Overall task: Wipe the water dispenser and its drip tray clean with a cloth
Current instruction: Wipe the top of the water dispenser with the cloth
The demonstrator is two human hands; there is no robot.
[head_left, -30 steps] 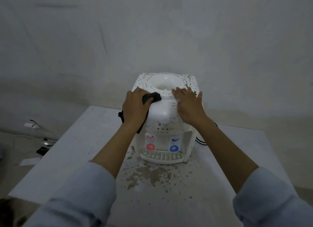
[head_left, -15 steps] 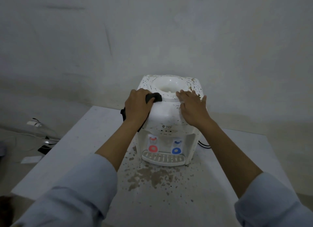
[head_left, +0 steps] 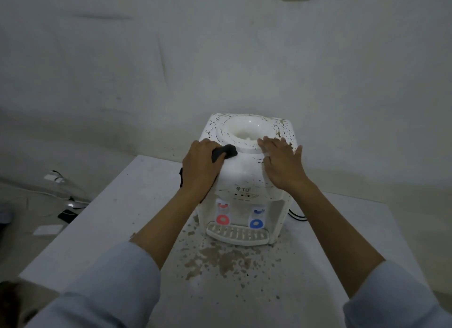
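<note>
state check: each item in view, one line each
water dispenser: upright, top speckled with dirt
drip tray: in place, unwiped
cloth: gripped, pressed on dispenser top
left hand: grips cloth
right hand: flat on dispenser
table: brown spatter in front

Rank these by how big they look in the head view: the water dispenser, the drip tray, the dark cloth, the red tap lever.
1. water dispenser
2. drip tray
3. dark cloth, though the left hand hides much of it, so its true extent is unsure
4. red tap lever
</note>
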